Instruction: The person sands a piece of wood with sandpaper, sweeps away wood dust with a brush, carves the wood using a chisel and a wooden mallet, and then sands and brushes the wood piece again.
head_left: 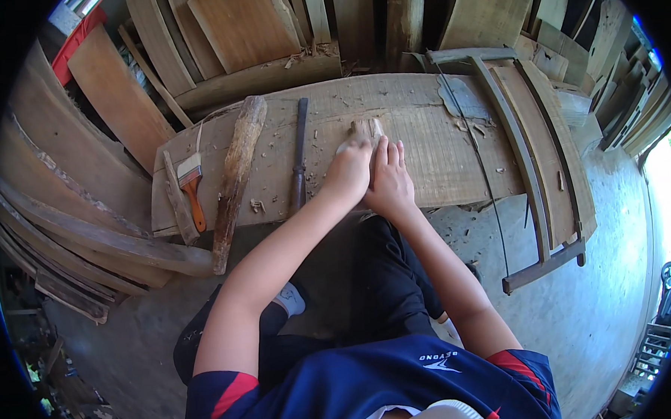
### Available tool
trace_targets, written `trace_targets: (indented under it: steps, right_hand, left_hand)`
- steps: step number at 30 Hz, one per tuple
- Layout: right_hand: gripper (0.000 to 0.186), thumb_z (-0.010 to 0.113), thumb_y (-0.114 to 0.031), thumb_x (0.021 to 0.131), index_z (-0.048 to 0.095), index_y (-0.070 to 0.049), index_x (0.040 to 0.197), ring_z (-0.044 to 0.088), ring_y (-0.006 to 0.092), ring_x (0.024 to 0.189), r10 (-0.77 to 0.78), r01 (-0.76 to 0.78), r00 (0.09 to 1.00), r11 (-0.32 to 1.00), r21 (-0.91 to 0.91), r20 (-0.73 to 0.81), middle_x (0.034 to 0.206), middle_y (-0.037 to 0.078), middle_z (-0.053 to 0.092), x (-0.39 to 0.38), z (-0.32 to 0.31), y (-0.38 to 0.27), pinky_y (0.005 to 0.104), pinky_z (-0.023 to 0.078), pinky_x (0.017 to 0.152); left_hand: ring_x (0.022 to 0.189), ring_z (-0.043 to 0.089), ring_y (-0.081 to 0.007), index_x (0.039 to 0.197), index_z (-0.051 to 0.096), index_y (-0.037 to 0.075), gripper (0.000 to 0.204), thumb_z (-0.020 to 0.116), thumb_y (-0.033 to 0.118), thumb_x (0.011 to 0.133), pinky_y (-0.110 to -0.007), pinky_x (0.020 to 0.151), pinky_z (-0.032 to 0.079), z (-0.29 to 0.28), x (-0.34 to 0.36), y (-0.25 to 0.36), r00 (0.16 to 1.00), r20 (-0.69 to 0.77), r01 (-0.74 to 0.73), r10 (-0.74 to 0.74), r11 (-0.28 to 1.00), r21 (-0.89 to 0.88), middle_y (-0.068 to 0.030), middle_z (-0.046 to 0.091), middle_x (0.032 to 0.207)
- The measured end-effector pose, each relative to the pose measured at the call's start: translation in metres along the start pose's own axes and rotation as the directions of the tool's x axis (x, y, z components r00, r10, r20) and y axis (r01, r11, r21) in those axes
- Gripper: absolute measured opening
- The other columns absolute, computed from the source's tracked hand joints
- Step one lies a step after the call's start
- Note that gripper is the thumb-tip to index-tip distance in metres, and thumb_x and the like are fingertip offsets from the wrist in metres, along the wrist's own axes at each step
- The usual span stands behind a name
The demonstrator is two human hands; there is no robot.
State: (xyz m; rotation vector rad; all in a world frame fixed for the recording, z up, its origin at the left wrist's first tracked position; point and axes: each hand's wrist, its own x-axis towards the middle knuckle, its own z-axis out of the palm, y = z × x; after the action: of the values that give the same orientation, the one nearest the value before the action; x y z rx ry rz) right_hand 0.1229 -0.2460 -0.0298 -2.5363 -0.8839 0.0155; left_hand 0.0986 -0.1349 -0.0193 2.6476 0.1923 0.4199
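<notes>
A short, rough piece of wood (pixel 367 127) lies on the broad plank bench (pixel 453 167), its far end poking out beyond my hands. My left hand (pixel 349 170) is closed over its near part, the fingertips mostly hidden. Pressed close beside it, my right hand (pixel 391 180) lies with fingers stretched forward along the wood's right side; its thumb is out of sight. A pale patch beside my left knuckles is too unclear to name. Left of my hands rests a long, dark metal tool (pixel 300 147), possibly a chisel or file, among wood shavings.
On the bench's left lie a bark-edged wood strip (pixel 238 169), a paintbrush (pixel 191 187) with an orange handle and a thin wood offcut (pixel 179 197). A frame saw (pixel 516 145) spans the right end, overhanging the front edge. Boards (pixel 245 26) lean behind and leftward.
</notes>
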Motion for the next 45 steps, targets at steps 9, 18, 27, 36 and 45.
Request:
trace_targets:
  steps: [9, 18, 27, 36, 45]
  right_hand:
    - [0.085, 0.060, -0.029, 0.072, 0.017, 0.013, 0.132, 0.020, 0.0455, 0.129, 0.017, -0.017, 1.000, 1.000, -0.011, 0.001, 0.133, 0.030, 0.029, 0.001, 0.002, 0.003, 0.0433, 0.021, 0.107]
    - [0.089, 0.064, -0.030, 0.071, 0.016, 0.012, 0.133, 0.020, 0.0444, 0.129, 0.038, -0.038, 0.999, 0.993, 0.112, 0.000, 0.136, 0.027, 0.027, 0.002, -0.003, -0.008, 0.0416, 0.018, 0.108]
    - [0.085, 0.061, -0.026, 0.069, 0.018, 0.012, 0.132, 0.021, 0.0453, 0.128, 0.034, -0.028, 0.999, 0.989, 0.146, -0.036, 0.131, 0.031, 0.029, -0.004, -0.004, -0.010, 0.0428, 0.021, 0.107]
    - [0.087, 0.063, -0.026, 0.069, 0.018, 0.013, 0.132, 0.021, 0.0451, 0.128, 0.056, -0.051, 0.998, 0.988, 0.144, -0.030, 0.130, 0.031, 0.030, -0.004, -0.004, -0.002, 0.0422, 0.023, 0.106]
    - [0.090, 0.064, -0.029, 0.068, 0.017, 0.015, 0.131, 0.021, 0.0462, 0.128, 0.049, -0.047, 0.999, 0.994, 0.103, -0.015, 0.129, 0.032, 0.031, -0.002, -0.003, -0.009, 0.0427, 0.022, 0.107]
  left_hand:
    - [0.088, 0.059, -0.0374, 0.106, 0.057, -0.002, 0.031, 0.042, 0.005, 0.080, -0.042, 0.077, 0.048, 0.005, -0.003, 0.010, 0.997, 0.023, 0.078, -0.078, 0.996, 0.036, -0.0262, 0.059, 0.095]
    - [0.083, 0.060, -0.0376, 0.103, 0.057, -0.003, 0.028, 0.044, 0.005, 0.080, -0.042, 0.073, 0.050, 0.000, 0.023, -0.010, 0.997, -0.036, 0.064, -0.063, 0.997, 0.035, -0.0250, 0.059, 0.091]
    - [0.083, 0.060, -0.0357, 0.102, 0.061, -0.002, 0.036, 0.052, -0.006, 0.068, -0.038, 0.078, 0.048, 0.002, 0.017, -0.013, 0.974, -0.225, 0.007, -0.029, 0.995, -0.099, -0.0234, 0.061, 0.087]
    - [0.083, 0.058, -0.0388, 0.110, 0.054, -0.004, 0.040, 0.053, -0.004, 0.069, -0.042, 0.074, 0.048, -0.002, -0.008, 0.007, 0.995, -0.032, 0.093, -0.096, 0.991, -0.101, -0.0246, 0.059, 0.087]
    - [0.076, 0.060, -0.0387, 0.110, 0.052, -0.005, 0.037, 0.052, 0.003, 0.074, -0.044, 0.067, 0.049, 0.010, 0.012, -0.003, 0.959, -0.256, 0.083, -0.124, 0.983, -0.165, -0.0285, 0.058, 0.080]
